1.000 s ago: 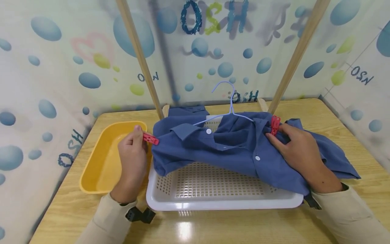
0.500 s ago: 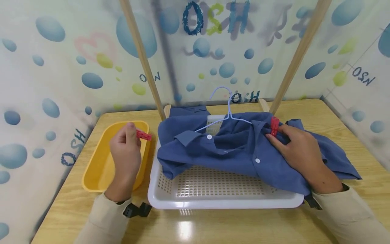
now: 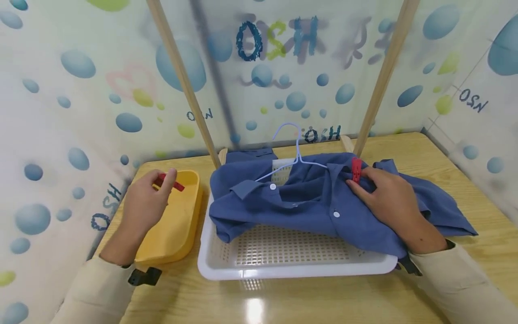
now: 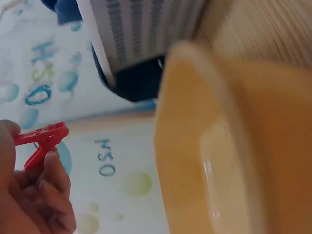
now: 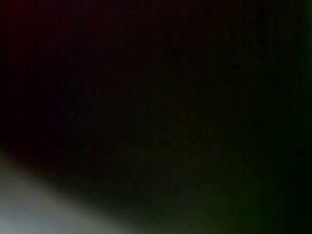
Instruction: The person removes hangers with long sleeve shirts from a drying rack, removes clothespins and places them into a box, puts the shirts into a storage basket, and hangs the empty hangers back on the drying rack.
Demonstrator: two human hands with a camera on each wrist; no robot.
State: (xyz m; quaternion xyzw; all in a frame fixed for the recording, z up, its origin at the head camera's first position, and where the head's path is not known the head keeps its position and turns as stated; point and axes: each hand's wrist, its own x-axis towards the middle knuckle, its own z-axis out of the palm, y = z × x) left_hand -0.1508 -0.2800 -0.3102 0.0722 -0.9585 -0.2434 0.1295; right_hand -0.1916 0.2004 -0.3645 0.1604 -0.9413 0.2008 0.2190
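Note:
A red clothespin (image 3: 173,182) is pinched between the thumb and fingers of my left hand (image 3: 145,200), above the yellow basin (image 3: 194,211). In the left wrist view this clothespin (image 4: 46,136) shows its two prongs from the side. A blue button-up shirt (image 3: 299,220) lies draped over the white basket, with a light-blue hanger (image 3: 298,153) inside its neck. On the shirt's right shoulder stands a second red clothespin (image 3: 356,169). My right hand (image 3: 390,198) grips the shoulder cloth right beside that clip. The right wrist view is almost wholly dark.
Under the shirt, the perforated white basket (image 3: 299,271) stands on the wooden table (image 3: 323,301). Two wooden poles, a left one (image 3: 184,81) and a right one (image 3: 386,76), rise behind it. A patterned wall covering (image 3: 295,76) closes the back and sides.
My left hand has moved left from the shirt's left shoulder to over the basin, carrying its clothespin. The right hand has kept its hold; the head view has shifted slightly.

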